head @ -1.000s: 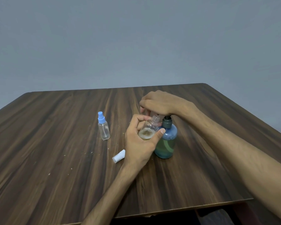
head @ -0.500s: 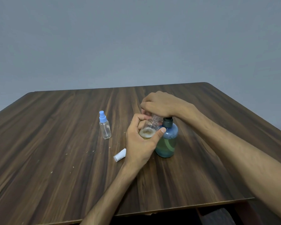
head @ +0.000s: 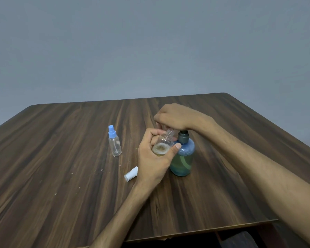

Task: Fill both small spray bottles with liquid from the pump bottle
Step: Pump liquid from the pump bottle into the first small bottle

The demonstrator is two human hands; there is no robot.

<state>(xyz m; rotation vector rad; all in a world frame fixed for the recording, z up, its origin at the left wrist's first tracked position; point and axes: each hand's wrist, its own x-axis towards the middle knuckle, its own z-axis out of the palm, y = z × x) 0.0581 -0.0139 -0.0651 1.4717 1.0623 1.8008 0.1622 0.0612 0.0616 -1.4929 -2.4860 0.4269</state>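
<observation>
The left hand (head: pixel 153 165) is wrapped around an uncapped small spray bottle (head: pixel 164 143), thumb on its near side and fingers curled round the far side, holding it tilted with its threaded neck leaning toward the pump. A frothy, pale yellowish liquid fills roughly the lower part of this bottle, so the first fill looks under way but short of full. The right hand (head: pixel 172 115), at about 1 o'clock from the left, lies closed over the head of the pump bottle (head: pixel 183 156), palm down as if pressing; the nozzle itself is hidden under the fingers, so whether liquid is flowing cannot be told. The pump bottle stands upright, touching the held bottle at its 3 o'clock, and still holds plenty of greenish liquid.

At 7 o'clock from the left hand, just beside the wrist, a white spray cap (head: pixel 131 174) lies on its side on the wooden table (head: pixel 61 176), probably the held bottle's top. At 9 o'clock, well apart, the second small spray bottle (head: pixel 114 142) stands upright with its blue cap on and looks empty. By this showing, topping up and recapping the first, then the whole second fill, remain.
</observation>
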